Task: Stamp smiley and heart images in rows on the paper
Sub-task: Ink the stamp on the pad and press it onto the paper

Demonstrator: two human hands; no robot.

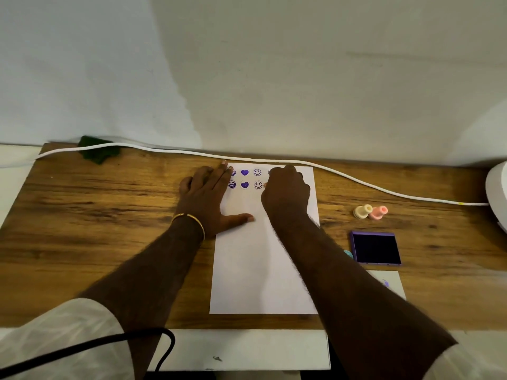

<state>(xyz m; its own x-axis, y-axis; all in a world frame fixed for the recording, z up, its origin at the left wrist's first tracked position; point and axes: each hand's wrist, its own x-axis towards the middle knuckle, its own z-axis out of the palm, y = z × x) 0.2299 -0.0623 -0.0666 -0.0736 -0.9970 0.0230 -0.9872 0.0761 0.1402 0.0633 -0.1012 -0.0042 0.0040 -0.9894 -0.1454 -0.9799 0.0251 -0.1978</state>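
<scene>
A white sheet of paper lies on the wooden table. Near its far edge are two rows of purple prints: smileys and hearts. My left hand lies flat on the paper's left edge, fingers spread, covering part of the first prints. My right hand is closed over a stamp pressed at the right end of the second row; only a small peach bit of the stamp shows. An open purple ink pad sits to the right of the paper.
A cream stamp and a pink stamp lie beyond the ink pad. A white cable runs along the table's far edge. A green cloth sits far left. A small paper lies near the pad. A black cable crosses near me.
</scene>
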